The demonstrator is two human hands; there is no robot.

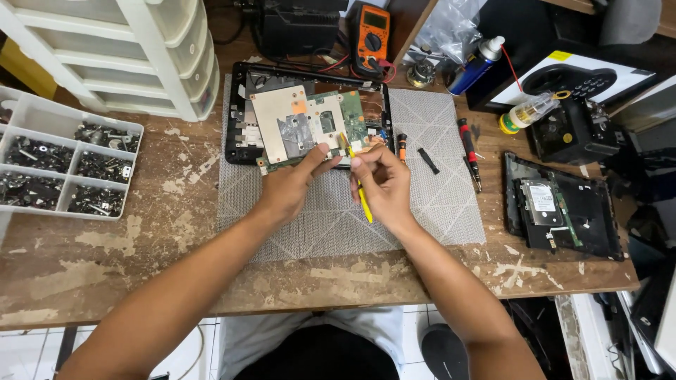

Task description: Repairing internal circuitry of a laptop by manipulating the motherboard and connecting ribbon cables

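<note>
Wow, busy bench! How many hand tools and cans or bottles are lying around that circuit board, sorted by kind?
Yellow plastic pry tool, in the right hand: 1
Screwdrivers, one red-and-black, one short orange-and-black: 2
Orange multimeter: 1
Blue spray can: 1
Small clear bottle with yellow cap: 1
Total: 6

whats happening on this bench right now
A person is working on an opened electronic device that lies on a grey mat. The left hand pinches the lower edge of the green circuit board, which looks lifted from the black casing. The right hand has a yellow pry tool in its grip, tip at the board's edge. A compartment tray of screws sits to the left, screwdrivers to the right.
</note>
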